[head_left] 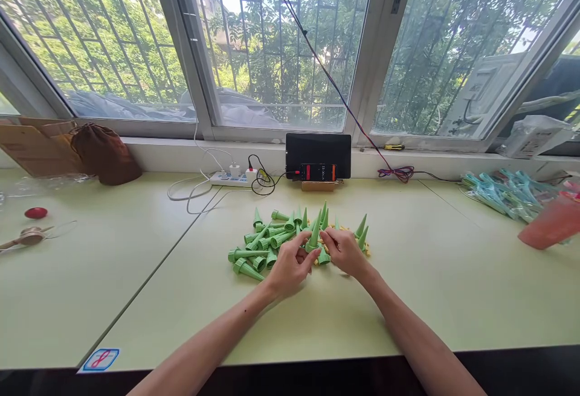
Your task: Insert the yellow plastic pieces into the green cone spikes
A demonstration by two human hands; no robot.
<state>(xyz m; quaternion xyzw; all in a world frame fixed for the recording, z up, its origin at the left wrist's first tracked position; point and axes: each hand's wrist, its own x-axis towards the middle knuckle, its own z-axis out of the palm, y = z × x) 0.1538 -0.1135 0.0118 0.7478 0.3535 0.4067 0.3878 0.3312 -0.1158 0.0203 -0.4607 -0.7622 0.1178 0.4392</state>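
Holding a green cone (314,234) in the left hand (290,263)

The left hand's thumb and fingers are clamped around the cone's base, its tip pointing up. Just beside it, the right hand (347,252) has its fingers drawn together; whether they pinch anything, I cannot tell. A jumbled pile of cones (259,242) lies left of and beyond the left hand. Small yellow pieces (368,252) lie beyond the right hand, near two standing cones (362,236). Straight ahead of both hands, a phone (319,172) leans before a dark screen (299,148).
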